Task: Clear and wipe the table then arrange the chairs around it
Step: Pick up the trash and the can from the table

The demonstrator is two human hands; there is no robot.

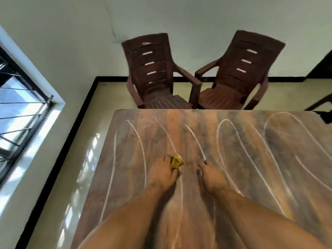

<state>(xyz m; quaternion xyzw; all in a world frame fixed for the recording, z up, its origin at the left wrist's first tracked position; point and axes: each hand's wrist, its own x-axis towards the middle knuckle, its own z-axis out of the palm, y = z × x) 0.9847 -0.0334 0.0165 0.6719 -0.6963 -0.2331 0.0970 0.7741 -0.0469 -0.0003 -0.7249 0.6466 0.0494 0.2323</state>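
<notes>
Head view: left hand (162,172) grips a crumpled gold wad (177,162), right hand (212,178) unclear, so I'd wipe the streaked brown wooden table (251,159) in overlapping strokes.

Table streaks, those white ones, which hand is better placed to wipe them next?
Left, probably. The left hand already grips the yellow cloth down on the table; the right hand rests on the tabletop with no cloth in it.

Domestic dining room: wood-grain table (233,159) as landmark, two brown plastic armchairs (154,72) beyond its far edge against a plain wall (71,42), barred window (21,105) to its left, glossy tiled floor (75,159) beside it
</notes>
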